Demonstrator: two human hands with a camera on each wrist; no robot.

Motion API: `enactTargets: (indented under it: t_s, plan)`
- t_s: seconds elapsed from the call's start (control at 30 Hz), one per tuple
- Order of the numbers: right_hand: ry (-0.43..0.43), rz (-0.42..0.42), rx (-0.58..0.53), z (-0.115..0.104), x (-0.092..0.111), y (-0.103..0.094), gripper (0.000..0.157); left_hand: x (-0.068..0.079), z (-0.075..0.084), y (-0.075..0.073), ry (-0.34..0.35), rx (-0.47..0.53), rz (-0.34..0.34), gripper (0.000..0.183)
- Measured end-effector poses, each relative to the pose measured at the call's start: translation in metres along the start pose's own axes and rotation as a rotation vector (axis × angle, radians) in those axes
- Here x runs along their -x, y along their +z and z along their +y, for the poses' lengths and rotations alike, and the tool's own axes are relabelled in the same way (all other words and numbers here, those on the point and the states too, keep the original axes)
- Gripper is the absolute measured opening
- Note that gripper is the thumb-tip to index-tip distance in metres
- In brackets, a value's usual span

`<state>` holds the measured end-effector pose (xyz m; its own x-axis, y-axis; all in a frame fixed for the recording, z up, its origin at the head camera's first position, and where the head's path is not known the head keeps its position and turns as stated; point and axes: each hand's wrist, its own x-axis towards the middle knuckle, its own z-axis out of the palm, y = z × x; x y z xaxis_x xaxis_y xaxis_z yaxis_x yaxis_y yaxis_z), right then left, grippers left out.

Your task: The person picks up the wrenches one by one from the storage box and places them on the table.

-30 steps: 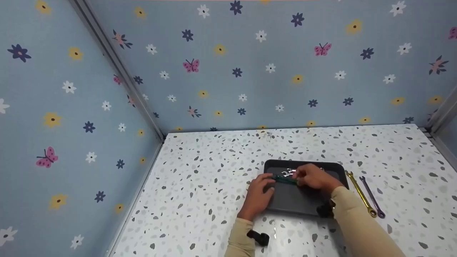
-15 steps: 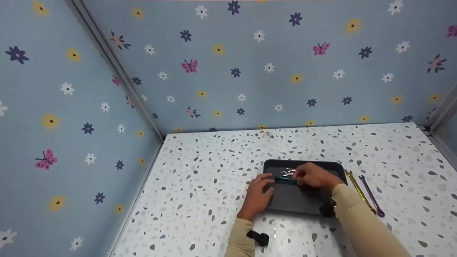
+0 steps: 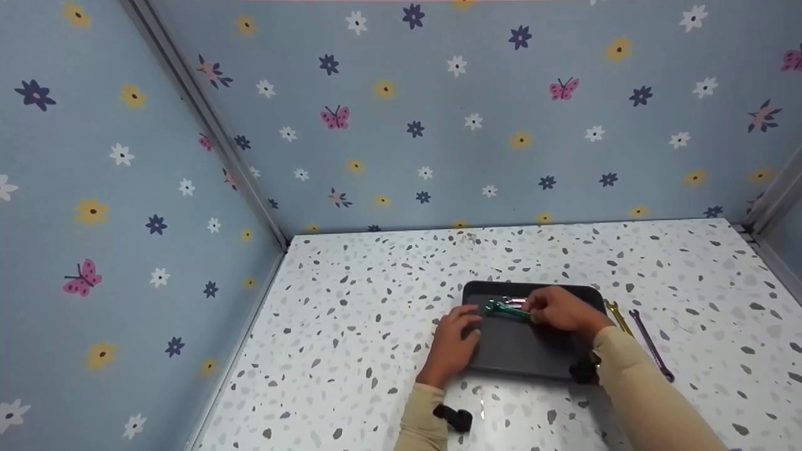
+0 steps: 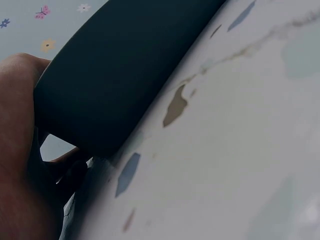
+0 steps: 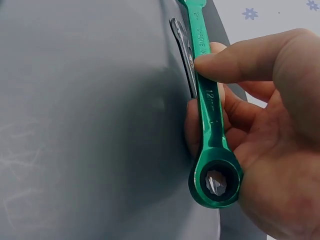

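Note:
My right hand [image 3: 561, 308] pinches a shiny green ratcheting combination wrench [image 5: 207, 102] between thumb and fingers, over the dark grey tray [image 3: 514, 351]. Its ring end points back toward my palm in the right wrist view; in the head view its open end points left. Silver wrenches [image 3: 515, 301] lie beneath and behind it in the tray, partly covered by my right hand. My left hand [image 3: 452, 344] holds the tray's left rim, its fingers bent over the edge. The left wrist view shows that hand close against the tray's dark outer wall [image 4: 110, 75].
To the right of the tray, a gold wrench [image 3: 617, 316] and a purple wrench [image 3: 651, 344] lie on the speckled white tabletop [image 3: 351, 313]. My right forearm covers part of the gold one. Flower-patterned panels [image 3: 438, 150] stand behind and left of the table.
My right hand has moved slightly right with the green wrench, whose open end has come away from my left fingertips. My left hand has stayed on the tray rim.

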<state>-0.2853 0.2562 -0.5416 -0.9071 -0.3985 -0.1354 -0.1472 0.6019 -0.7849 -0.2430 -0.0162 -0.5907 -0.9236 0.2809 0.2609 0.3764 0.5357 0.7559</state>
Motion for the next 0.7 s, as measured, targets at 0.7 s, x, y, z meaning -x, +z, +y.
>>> enactTargets:
  t_s: [0.7]
  plan:
    - [0.063, -0.026, -0.182, 0.006, 0.011, -0.001, 0.025, -0.001, -0.002, 0.002, -0.006, -0.012, -0.006, 0.027]
